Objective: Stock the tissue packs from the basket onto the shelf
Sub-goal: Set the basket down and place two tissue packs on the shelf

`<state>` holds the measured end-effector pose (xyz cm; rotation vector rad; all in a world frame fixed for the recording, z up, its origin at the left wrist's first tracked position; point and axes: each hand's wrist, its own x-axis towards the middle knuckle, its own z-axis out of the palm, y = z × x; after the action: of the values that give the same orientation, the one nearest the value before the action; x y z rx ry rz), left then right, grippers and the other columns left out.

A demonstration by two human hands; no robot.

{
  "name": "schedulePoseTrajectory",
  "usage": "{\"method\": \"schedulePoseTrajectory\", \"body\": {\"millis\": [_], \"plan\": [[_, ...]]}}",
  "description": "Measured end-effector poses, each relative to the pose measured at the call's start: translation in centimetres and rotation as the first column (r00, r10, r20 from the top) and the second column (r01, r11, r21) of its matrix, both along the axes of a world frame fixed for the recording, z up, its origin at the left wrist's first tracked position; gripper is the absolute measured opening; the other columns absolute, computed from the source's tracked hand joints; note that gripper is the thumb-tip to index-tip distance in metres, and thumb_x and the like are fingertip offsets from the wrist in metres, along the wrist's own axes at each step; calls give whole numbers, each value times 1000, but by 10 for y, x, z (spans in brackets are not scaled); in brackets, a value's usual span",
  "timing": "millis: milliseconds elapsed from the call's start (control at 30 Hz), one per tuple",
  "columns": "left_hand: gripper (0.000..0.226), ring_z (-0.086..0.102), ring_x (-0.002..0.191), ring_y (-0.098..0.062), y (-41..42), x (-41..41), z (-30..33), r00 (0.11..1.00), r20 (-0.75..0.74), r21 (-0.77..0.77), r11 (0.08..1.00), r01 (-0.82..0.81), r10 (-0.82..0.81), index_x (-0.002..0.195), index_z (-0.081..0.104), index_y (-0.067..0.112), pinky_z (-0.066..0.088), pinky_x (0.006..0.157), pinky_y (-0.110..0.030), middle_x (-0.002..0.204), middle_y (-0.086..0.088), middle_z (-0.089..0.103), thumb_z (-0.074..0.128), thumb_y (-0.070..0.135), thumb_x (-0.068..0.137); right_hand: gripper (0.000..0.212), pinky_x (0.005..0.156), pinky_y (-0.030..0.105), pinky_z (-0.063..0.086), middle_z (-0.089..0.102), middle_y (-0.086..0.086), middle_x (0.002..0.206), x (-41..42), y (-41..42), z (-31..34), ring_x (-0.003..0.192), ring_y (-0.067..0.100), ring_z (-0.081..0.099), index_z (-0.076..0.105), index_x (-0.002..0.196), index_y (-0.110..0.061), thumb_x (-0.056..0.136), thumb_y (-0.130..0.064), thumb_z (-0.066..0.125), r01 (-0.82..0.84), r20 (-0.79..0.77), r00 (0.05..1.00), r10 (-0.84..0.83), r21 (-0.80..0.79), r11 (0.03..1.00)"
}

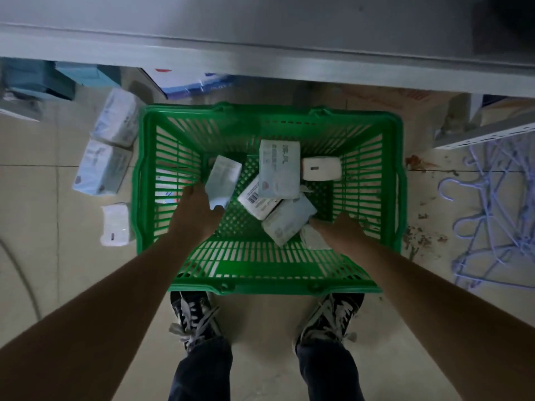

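Observation:
A green plastic basket (269,280) stands on the floor in front of my feet, below the grey shelf (260,50). Several tissue packs lie loose inside it. My left hand (197,211) is inside the basket, fingers closed on a pale blue pack (223,178) that stands tilted on end. My right hand (343,231) reaches into the near right corner and grips a white pack (311,237), mostly hidden under the hand. Between the hands lie a large pale pack (279,169), a white pack with a barcode (256,199), a blue-white pack (288,218) and a small white pack (321,168).
More tissue packs (104,166) lie on the tiled floor left of the basket, with boxes under the shelf behind them. A tangle of pale purple hangers (492,215) lies on the floor at right, below a white shelf bracket (486,133). My two shoes (197,316) stand just behind the basket.

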<state>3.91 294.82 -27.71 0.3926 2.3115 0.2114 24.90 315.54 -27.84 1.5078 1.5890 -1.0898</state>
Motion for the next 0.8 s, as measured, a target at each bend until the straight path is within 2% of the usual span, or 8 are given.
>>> {"method": "schedulePoseTrajectory", "body": {"millis": [67,167,267,367,533,600,667,800], "plan": [[71,52,127,-46,0,0,-17,1000,10,-6,1000,-28,28,145,39,-4,47,98,-52,141,-26,47,73,30,93,74,60,28,45,57,6,84,-5,1,-12,72,21,58,56,137,1,98,-62,51,158,14,987,-158,0,987],[78,55,121,-48,1,0,-38,1000,13,-7,1000,-8,8,142,40,-3,50,93,-52,138,-26,50,80,34,86,72,83,36,57,67,18,118,-7,6,-25,101,33,68,54,142,-1,101,-59,48,252,29,967,-252,17,968],[97,53,127,-48,7,-1,-55,1000,-4,1,1000,11,-11,150,32,-4,49,98,-52,146,-29,46,85,38,81,63,96,45,59,68,14,102,-9,0,-35,103,35,69,62,132,-2,100,-55,54,224,-8,975,-224,-12,975],[114,44,140,-47,16,-6,-68,999,2,-23,999,-42,42,157,18,-3,45,108,-53,157,-29,36,87,42,78,61,102,44,55,64,19,131,-11,-6,-44,112,35,65,59,138,-6,99,-53,57,170,-28,985,-170,4,985],[89,57,123,-48,12,-11,-84,996,-65,36,998,-55,58,144,38,-1,50,91,-50,139,-29,55,89,26,76,70,104,45,53,55,19,149,-12,-6,-58,126,33,59,47,151,-6,101,-54,55,202,-12,979,-205,-125,971],[75,62,112,-48,5,-8,-81,991,-114,78,995,-64,72,136,45,-2,51,83,-48,127,-30,62,87,19,76,56,86,39,58,64,20,135,-12,-6,-61,106,27,64,58,138,-7,102,-50,55,300,18,952,-306,-257,919],[70,64,108,-48,-2,-1,-75,985,-135,108,990,-94,108,133,48,-3,51,79,-46,123,-30,64,85,16,76,36,82,37,54,70,15,106,-9,-5,-57,85,24,63,68,105,-10,97,-45,67,388,110,921,-374,-354,851],[73,61,116,-43,-13,11,-54,959,-57,69,960,-272,276,136,48,-2,46,81,-41,131,-26,61,86,20,78,28,70,29,48,69,9,96,8,-4,-47,84,21,60,68,86,-11,83,-32,86,447,230,893,-387,-354,821]]}}
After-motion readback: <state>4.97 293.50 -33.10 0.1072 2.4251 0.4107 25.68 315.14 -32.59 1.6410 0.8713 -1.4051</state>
